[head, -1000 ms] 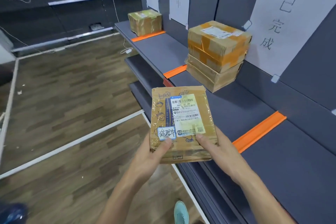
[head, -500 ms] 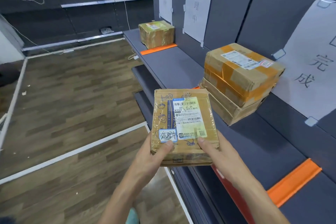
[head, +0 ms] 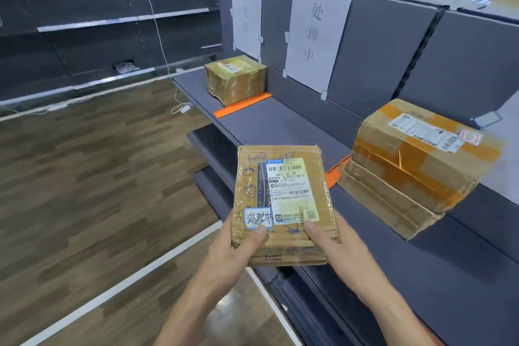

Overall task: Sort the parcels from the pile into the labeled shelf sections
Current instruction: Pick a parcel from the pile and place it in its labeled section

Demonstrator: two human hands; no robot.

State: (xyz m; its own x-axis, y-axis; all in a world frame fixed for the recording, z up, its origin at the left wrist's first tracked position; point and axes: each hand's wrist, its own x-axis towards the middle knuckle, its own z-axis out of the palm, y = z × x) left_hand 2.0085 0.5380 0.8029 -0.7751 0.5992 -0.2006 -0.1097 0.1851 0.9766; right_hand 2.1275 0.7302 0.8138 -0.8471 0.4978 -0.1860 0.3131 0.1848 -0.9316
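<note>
I hold a flat brown parcel with a white shipping label and a small handwritten sticker, just in front of the grey shelf. My left hand grips its near left corner, thumb on top by the sticker. My right hand grips its near right corner, thumb on the label's lower edge. Two stacked boxes with orange tape sit on the shelf to the right. A taped box stands in the far section. A paper sign hangs on the back panel above the middle section.
Orange strips divide the shelf into sections. A second paper sign hangs above the far box. Lower shelves jut out under the parcel. Wood floor with white tape lines lies to the left. A person in white stands behind the shelving, top right.
My view has shifted left along the shelf, so the stacked boxes now lie further right and the middle section's sign is in full view. Both hands keep the same hold on the parcel.
</note>
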